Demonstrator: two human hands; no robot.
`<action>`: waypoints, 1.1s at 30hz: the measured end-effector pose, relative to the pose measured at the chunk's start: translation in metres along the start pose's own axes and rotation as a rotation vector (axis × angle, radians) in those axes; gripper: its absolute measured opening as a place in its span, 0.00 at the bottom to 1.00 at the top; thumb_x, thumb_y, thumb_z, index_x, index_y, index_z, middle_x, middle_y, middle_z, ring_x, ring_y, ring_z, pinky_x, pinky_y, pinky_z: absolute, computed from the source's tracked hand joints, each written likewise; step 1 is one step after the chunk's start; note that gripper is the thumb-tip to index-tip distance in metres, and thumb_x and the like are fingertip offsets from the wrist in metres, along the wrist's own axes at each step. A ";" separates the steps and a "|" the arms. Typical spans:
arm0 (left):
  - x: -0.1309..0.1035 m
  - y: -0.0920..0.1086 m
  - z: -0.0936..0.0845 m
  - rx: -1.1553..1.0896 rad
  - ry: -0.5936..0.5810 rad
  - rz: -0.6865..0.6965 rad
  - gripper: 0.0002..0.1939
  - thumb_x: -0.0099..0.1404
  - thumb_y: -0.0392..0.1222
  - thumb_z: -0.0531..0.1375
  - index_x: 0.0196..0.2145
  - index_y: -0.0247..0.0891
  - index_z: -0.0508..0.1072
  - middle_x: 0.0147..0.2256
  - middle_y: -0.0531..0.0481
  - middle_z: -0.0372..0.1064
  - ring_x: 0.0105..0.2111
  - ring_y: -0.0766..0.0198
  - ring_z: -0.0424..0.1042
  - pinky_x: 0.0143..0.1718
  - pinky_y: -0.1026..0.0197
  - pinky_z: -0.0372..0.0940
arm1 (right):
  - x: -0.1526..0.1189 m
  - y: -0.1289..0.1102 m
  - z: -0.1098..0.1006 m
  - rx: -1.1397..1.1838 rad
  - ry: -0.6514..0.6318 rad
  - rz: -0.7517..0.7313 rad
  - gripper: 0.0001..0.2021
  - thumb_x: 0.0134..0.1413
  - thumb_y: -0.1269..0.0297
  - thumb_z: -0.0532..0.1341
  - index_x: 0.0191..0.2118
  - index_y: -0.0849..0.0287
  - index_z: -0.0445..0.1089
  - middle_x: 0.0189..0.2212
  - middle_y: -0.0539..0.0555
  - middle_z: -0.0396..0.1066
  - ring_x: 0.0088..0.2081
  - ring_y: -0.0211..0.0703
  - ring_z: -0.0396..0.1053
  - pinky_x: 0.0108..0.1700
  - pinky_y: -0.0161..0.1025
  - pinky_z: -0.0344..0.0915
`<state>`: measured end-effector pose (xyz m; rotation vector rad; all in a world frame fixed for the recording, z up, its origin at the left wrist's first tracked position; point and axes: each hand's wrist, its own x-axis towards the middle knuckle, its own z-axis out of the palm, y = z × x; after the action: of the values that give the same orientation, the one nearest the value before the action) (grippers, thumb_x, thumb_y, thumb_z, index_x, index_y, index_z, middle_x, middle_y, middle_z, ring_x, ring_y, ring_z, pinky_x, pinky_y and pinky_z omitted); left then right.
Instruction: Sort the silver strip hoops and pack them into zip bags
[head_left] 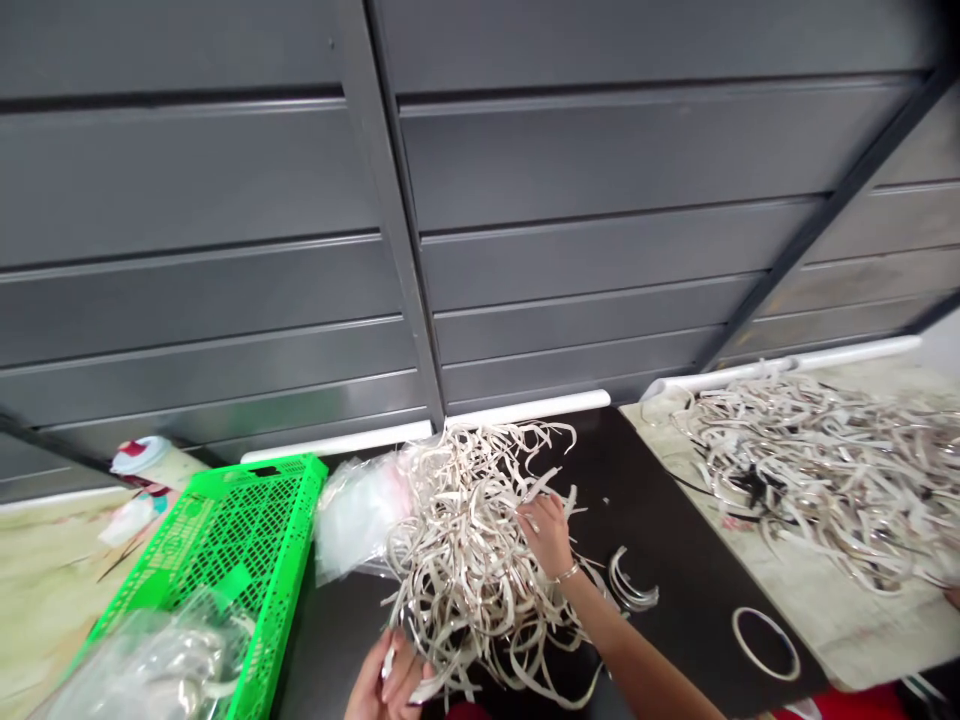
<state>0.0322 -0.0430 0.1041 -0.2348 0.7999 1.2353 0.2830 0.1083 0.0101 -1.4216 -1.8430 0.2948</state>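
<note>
A large tangled heap of pale, curled strips (480,560) lies on the black tabletop (637,500). At the heap's lower left edge, my left hand (390,675) has its fingers curled round a pale strip. My right hand (546,530), with a bracelet on the wrist, is over the right side of the heap, its fingers pinched on a strip. A few curved strips (631,585) lie together to the right of my right forearm. Farther right is a single pale ring (766,643).
A green crate (300,540) holding clear plastic bags (169,660) stands at the left. Clear bags (360,515) lie between crate and heap. Another strip pile (825,460) covers the right table. A lidded cup (157,460) is behind the crate, near the grey panelled wall (600,150).
</note>
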 end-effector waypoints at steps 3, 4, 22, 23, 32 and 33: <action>-0.006 -0.007 0.009 0.022 0.030 0.001 0.14 0.54 0.33 0.64 0.19 0.37 0.60 0.13 0.64 0.47 0.13 0.76 0.51 0.32 0.58 0.68 | -0.035 -0.027 0.003 0.089 0.012 -0.062 0.10 0.57 0.69 0.55 0.36 0.54 0.74 0.32 0.53 0.75 0.38 0.46 0.71 0.52 0.53 0.59; -0.009 -0.009 0.011 0.032 0.044 0.001 0.14 0.54 0.33 0.63 0.19 0.37 0.60 0.13 0.63 0.47 0.13 0.76 0.52 0.32 0.58 0.68 | -0.046 -0.034 0.003 0.109 0.006 -0.082 0.10 0.56 0.69 0.56 0.38 0.54 0.74 0.33 0.54 0.75 0.38 0.46 0.71 0.51 0.51 0.62; -0.022 -0.023 0.011 0.364 -0.075 0.272 0.13 0.50 0.45 0.66 0.29 0.30 0.76 0.16 0.58 0.57 0.19 0.71 0.56 0.28 0.65 0.60 | -0.044 -0.106 -0.052 0.776 -0.022 0.374 0.07 0.48 0.60 0.64 0.29 0.58 0.75 0.27 0.54 0.74 0.27 0.41 0.70 0.28 0.37 0.68; -0.022 -0.025 0.013 0.424 -0.081 0.324 0.14 0.51 0.47 0.66 0.29 0.31 0.76 0.16 0.57 0.57 0.19 0.70 0.56 0.26 0.65 0.58 | -0.044 -0.116 -0.057 0.819 -0.079 0.358 0.06 0.47 0.62 0.65 0.28 0.58 0.75 0.27 0.53 0.73 0.27 0.40 0.69 0.28 0.36 0.67; -0.025 -0.037 -0.001 0.900 -0.112 0.519 0.20 0.61 0.57 0.56 0.32 0.36 0.76 0.27 0.49 0.70 0.31 0.59 0.67 0.39 0.59 0.61 | -0.057 -0.185 -0.075 0.920 -0.422 0.133 0.05 0.48 0.73 0.62 0.26 0.57 0.73 0.24 0.50 0.72 0.27 0.38 0.70 0.31 0.34 0.66; -0.026 -0.037 -0.001 0.919 -0.106 0.529 0.21 0.61 0.57 0.55 0.34 0.36 0.76 0.30 0.47 0.72 0.34 0.57 0.68 0.42 0.57 0.61 | -0.060 -0.187 -0.072 0.917 -0.430 0.137 0.06 0.49 0.73 0.62 0.26 0.57 0.73 0.24 0.50 0.72 0.27 0.38 0.70 0.32 0.34 0.66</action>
<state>0.0627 -0.0759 0.1112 0.8266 1.2967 1.2167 0.2028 -0.0303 0.1455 -0.8524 -1.5596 1.3977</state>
